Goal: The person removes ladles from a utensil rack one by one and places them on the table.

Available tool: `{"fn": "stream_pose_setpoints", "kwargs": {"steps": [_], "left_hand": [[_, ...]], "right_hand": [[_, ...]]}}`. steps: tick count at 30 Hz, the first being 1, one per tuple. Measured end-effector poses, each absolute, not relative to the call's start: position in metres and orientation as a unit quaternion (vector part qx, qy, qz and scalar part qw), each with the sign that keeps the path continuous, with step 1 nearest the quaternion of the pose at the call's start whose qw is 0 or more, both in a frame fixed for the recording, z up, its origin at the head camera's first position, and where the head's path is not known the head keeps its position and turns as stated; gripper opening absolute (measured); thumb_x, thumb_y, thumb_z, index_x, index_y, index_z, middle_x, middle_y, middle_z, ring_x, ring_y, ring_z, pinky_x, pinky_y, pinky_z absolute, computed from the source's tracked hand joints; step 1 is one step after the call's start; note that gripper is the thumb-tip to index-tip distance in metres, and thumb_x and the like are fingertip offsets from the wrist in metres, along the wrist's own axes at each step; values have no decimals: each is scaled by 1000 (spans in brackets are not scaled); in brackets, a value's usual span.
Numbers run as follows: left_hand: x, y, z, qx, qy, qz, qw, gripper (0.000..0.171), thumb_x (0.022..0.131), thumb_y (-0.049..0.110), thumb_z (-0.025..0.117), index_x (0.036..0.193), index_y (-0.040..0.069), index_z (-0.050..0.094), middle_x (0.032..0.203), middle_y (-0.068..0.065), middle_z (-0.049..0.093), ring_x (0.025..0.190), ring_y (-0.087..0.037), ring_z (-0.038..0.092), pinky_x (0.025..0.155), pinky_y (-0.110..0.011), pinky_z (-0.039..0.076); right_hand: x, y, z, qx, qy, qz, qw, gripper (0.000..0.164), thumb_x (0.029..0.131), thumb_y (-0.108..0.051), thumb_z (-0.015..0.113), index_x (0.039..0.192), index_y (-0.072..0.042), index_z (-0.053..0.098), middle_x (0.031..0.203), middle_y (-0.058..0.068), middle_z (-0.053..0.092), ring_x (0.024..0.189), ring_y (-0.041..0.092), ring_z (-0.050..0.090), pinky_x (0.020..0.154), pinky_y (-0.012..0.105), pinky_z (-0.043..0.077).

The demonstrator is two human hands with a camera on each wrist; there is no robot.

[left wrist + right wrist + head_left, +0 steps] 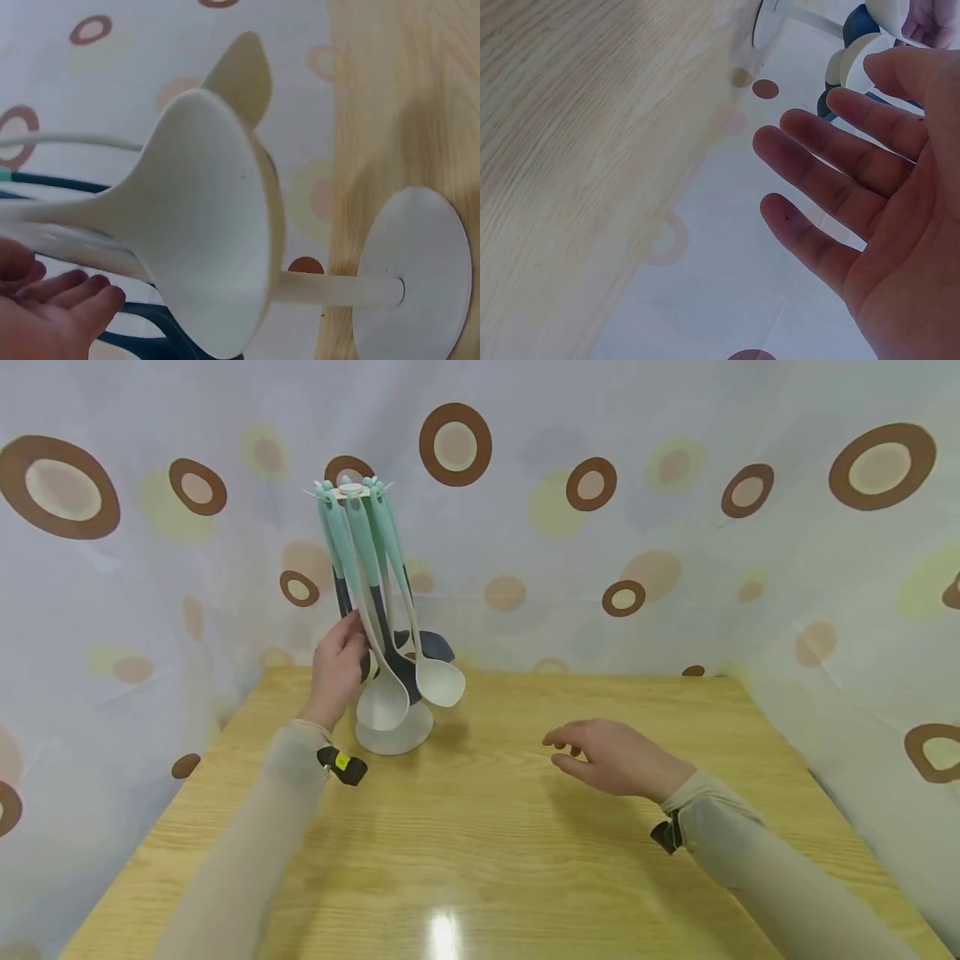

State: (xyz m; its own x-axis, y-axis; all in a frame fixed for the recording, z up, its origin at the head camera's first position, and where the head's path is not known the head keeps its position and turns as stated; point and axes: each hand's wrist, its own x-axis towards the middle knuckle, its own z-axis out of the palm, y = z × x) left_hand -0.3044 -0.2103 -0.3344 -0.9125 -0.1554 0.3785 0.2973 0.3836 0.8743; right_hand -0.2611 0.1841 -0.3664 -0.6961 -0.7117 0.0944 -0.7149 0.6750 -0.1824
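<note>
A white utensil stand with a round base is at the left of the table. Around its top hang several kitchen utensils with mint-green handles. A white ladle faces the front, beside a white spoon; behind them show dark blue heads, one a broad turner. My left hand reaches in at the stand's left side, fingertips right by the ladle's stem. In the left wrist view its fingers are loosely bent beside the pole. Over the table at right, my right hand holds nothing, fingers spread.
The wooden table reaches back to a patterned curtain, which also runs along both sides. Dark wrist cameras are strapped over both sleeves. The utensil heads stick out around the pole, above the base.
</note>
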Motion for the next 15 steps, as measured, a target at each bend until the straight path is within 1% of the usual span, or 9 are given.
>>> {"fn": "stream_pose_setpoints", "kwargs": {"steps": [2,4,11,13,15], "left_hand": [[-308,-213,-331,-50,-797,-575,178,45,109,19,40,153,8,42,149,-16,52,137,-28,51,113,-42,40],[-312,-215,-330,-52,-799,-576,161,45,108,18,42,151,5,43,148,-18,52,137,-30,51,114,-43,39],[-322,-219,-327,-64,-819,-555,134,44,105,15,51,147,0,46,148,-20,51,140,-31,48,115,-46,38],[-326,-220,-326,-63,-824,-549,124,44,105,15,51,146,0,47,148,-20,51,139,-31,49,114,-46,38],[-329,-222,-327,-59,-833,-537,123,41,105,15,52,142,-1,50,145,-21,54,136,-32,51,113,-47,40]], "right_hand": [[-261,184,-365,388,-916,104,5,28,102,-30,59,126,-19,68,117,-3,72,92,9,67,80,35,55],[-262,184,-365,386,-917,102,3,28,101,-30,59,126,-19,68,116,-4,72,92,9,67,79,35,55],[-265,186,-368,388,-916,101,1,27,102,-30,60,125,-19,68,105,-9,72,90,5,66,77,32,55],[-265,187,-368,389,-915,102,0,27,102,-30,60,124,-19,68,103,-10,71,89,4,66,76,31,55],[-264,188,-368,389,-915,105,-1,26,101,-29,60,124,-18,69,102,-11,71,88,4,66,76,31,54]]}}
